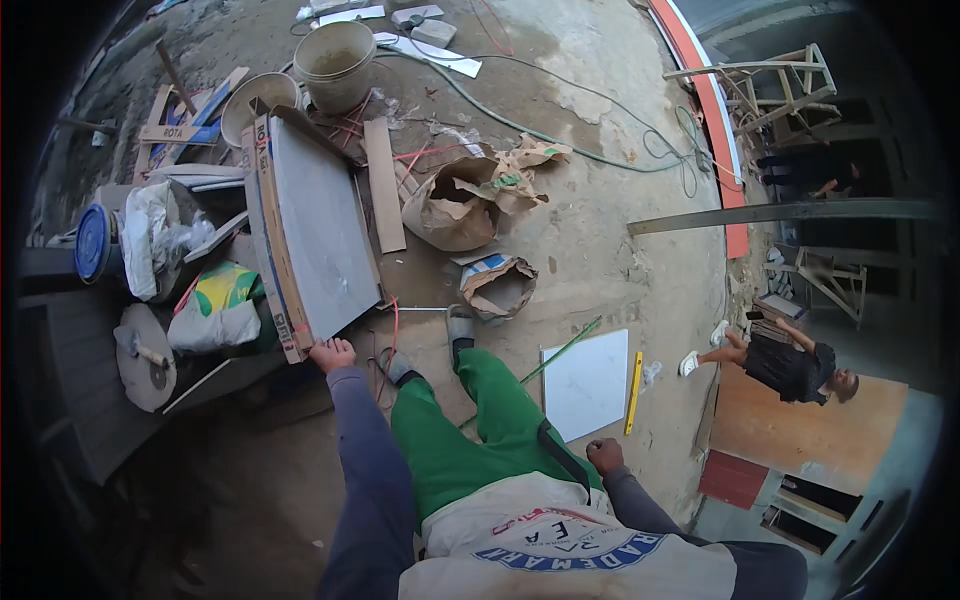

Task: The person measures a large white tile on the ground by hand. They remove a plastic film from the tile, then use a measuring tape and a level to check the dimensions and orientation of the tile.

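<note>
My left hand (332,355) is closed on the near corner of a tile box (275,235), a long cardboard-edged pack standing on its side. A large grey tile (318,225) leans along the box's right face. Beside my right thigh hangs my right hand (604,456), its fingers curled, with nothing seen sticking out of it. Closest to that hand is a white square tile (588,385) lying flat on the floor. A yellow spirit level (634,393) lies along the tile's right side, and a thin green strip (562,350) passes by its left corner.
Ahead of my feet stand an open paper sack (455,210) and a smaller cut sack (500,288). Buckets (335,65) are farther off. A green hose (520,128) crosses the concrete. At left are a blue lid (93,243) and bags. A person (790,365) walks at right.
</note>
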Demonstrator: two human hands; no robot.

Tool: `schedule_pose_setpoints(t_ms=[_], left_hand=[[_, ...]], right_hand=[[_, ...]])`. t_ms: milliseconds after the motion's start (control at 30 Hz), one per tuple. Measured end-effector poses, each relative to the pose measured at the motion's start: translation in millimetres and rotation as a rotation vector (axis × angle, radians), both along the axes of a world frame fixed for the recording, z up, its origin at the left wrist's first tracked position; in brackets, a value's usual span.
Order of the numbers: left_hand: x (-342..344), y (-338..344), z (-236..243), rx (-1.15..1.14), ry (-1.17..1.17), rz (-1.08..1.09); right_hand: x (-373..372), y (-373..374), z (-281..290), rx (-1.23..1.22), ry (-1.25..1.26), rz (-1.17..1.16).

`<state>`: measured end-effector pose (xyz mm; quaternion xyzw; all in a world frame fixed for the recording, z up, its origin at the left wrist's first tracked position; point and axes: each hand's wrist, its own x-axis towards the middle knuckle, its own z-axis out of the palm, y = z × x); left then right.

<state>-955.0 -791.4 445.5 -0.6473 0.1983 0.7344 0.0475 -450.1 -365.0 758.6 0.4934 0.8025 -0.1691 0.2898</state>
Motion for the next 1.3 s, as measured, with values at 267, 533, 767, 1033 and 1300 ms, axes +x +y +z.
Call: schedule_pose_setpoints(t_ms=[267, 533, 767, 1033, 1300], left_hand=[[22.6, 0.9, -7.3, -0.170, 0.046, 0.025], [17.4, 28.4, 14.9, -0.429, 0.061, 0.111], [7.5, 23.3, 33.2, -0.551, -0.016, 0.203], [-16.8, 46.4, 64.6, -0.537, -0.051, 0.175], [-11.1, 63.2, 71.3, -0.555, -0.053, 0.131]], right_hand=[[-229.3, 29.5, -31.6, -0.151, 0.191, 0.195], [-446.9, -15.1, -142.6, -0.466, 0.277, 0.517], [-570.9, -131.6, -194.6, -0.672, 0.211, 0.728], [-637.5, -242.6, -224.5, -0.841, 0.296, 0.719], [-683.7, -303.4, -234.8, -0.689, 0.348, 0.742]])
